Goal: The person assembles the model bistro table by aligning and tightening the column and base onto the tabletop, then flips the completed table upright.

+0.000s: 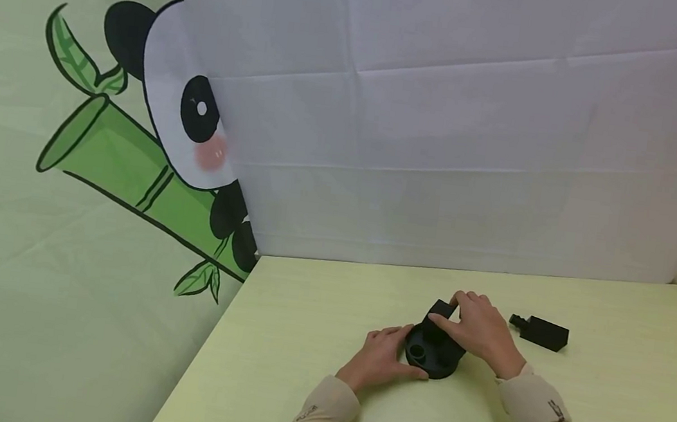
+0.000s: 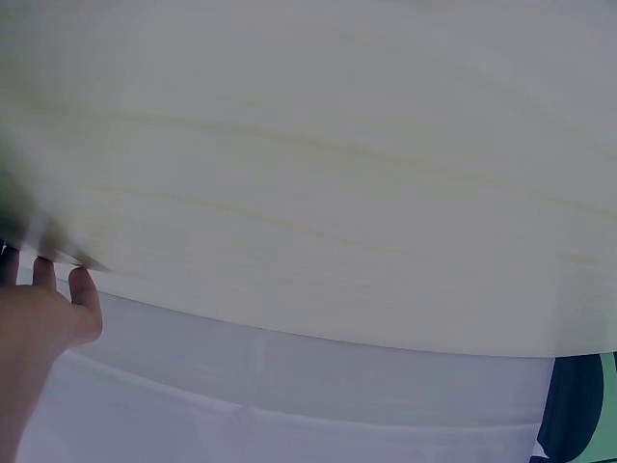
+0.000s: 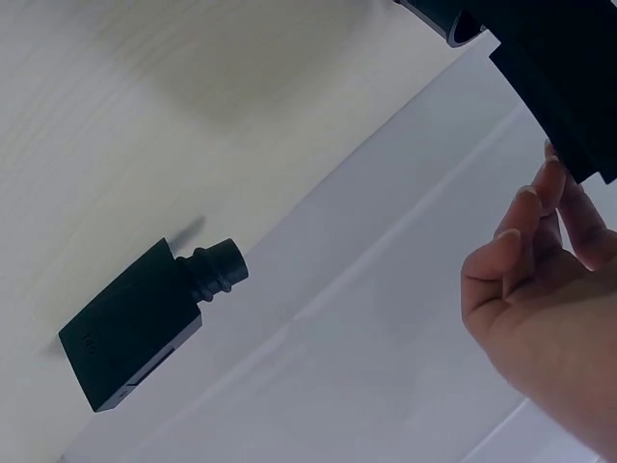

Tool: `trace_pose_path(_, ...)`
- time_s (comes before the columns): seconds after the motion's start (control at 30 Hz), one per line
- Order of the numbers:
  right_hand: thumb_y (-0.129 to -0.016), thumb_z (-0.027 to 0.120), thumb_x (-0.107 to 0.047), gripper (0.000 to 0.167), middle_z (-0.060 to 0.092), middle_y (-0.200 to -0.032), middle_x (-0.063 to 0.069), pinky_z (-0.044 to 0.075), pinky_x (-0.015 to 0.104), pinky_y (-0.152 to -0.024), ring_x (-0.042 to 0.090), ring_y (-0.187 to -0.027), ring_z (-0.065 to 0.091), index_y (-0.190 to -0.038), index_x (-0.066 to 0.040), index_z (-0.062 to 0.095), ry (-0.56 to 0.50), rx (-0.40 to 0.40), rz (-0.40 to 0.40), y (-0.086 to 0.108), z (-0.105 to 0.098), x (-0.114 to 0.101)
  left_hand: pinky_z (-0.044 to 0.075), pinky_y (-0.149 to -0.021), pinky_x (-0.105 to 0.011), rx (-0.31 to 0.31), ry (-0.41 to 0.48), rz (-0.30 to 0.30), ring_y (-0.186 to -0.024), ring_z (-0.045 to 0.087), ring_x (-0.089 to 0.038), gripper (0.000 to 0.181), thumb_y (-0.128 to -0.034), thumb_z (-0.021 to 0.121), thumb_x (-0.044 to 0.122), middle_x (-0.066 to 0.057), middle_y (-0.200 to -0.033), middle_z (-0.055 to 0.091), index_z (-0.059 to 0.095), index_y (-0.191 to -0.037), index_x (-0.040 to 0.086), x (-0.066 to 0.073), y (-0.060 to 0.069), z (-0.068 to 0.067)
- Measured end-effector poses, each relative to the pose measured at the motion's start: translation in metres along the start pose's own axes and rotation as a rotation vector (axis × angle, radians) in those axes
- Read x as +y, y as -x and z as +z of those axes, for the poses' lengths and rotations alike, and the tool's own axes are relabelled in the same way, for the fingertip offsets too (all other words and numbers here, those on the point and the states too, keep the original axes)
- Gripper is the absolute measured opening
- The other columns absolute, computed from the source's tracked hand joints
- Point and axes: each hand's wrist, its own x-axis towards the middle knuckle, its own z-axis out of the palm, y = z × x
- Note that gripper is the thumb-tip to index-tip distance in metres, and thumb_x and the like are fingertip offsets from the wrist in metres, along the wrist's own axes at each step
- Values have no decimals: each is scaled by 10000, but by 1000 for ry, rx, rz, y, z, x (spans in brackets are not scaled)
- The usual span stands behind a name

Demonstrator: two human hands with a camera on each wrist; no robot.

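A round black base [image 1: 438, 370] with a round socket [image 1: 417, 352] stands on the table. My left hand [image 1: 377, 358] holds it from the left, fingers behind and thumb along its front rim. Over the far part of the base, my right hand [image 1: 480, 330] pinches a black rectangular block [image 1: 443, 309] between thumb and fingers. Whether that block is seated in the base is hidden. Off to the right lies a second black block [image 1: 545, 333] with a ridged round plug, seen closer in the right wrist view. The left wrist view catches only a few left fingers at its edge.
The pale yellow table [image 1: 315, 306] ends at the back against a white cloth wall [image 1: 448, 126]. A green panel with a printed panda [image 1: 169, 101] stands along the left side.
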Motion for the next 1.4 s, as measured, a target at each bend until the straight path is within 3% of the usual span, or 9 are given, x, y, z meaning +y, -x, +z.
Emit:
trace_pose_path(0.23,-934,736,-424,446,618,-898,86,498,495,-720,302,-822,559,-1038,7,689,23,27,-5,1,1,1,335,-1126,-398,4,1,4,-1397,466,-201,954,-838,761,672,5,-1469,582,449,-1577,157,0,0,0)
trace_pose_path(0.37,-914,748,-506,502,612,-862,66,494,481,-699,285,-798,551,-988,-12,697,21,24,1,1,1,0,332,-1128,-404,9,7,10,-1396,468,-201,948,-841,765,662,4,-1472,579,446,-1579,158,0,0,0)
trace_pose_path(0.47,-912,742,-536,554,610,-870,52,493,482,-707,277,-817,554,-1077,-8,703,13,14,-13,2,0,-2,332,-1131,-407,4,8,7,-1399,466,-202,950,-843,763,662,2,-1478,574,442,-1581,157,-1,0,1)
trace_pose_path(0.63,-950,749,-334,457,622,-981,70,484,514,-775,269,-886,549,-1254,-1,678,-22,5,-119,3,-2,-2,339,-1129,-402,4,-9,4,-1401,467,-199,962,-838,762,671,-4,-1480,573,442,-1581,150,-1,0,1)
trace_pose_path(0.87,-951,745,-441,483,580,-883,5,441,439,-740,196,-824,502,-1184,-22,686,-37,11,-141,1,1,-4,340,-1127,-409,1,-1,5,-1401,469,-208,963,-844,763,661,-16,-1488,566,434,-1587,143,-1,1,0)
trace_pose_path(1.07,-951,745,-355,373,590,-880,23,453,472,-727,208,-821,515,-1151,-45,693,3,13,-164,1,2,-2,338,-1128,-396,0,5,2,-1399,469,-204,959,-840,772,652,-25,-1479,574,441,-1582,141,1,1,-2)
trace_pose_path(1.2,-939,758,-399,359,617,-911,28,467,497,-749,240,-838,535,-1055,-65,699,4,28,-151,1,3,-3,334,-1130,-399,1,8,4,-1402,466,-202,958,-847,763,655,-17,-1481,572,431,-1588,147,1,2,-3)
trace_pose_path(1.4,-942,752,-384,368,609,-898,38,463,465,-733,216,-819,520,-1099,-56,699,2,12,-148,2,4,-6,331,-1130,-397,-3,9,2,-1408,457,-201,967,-846,756,667,-8,-1494,559,423,-1593,150,0,2,-2)
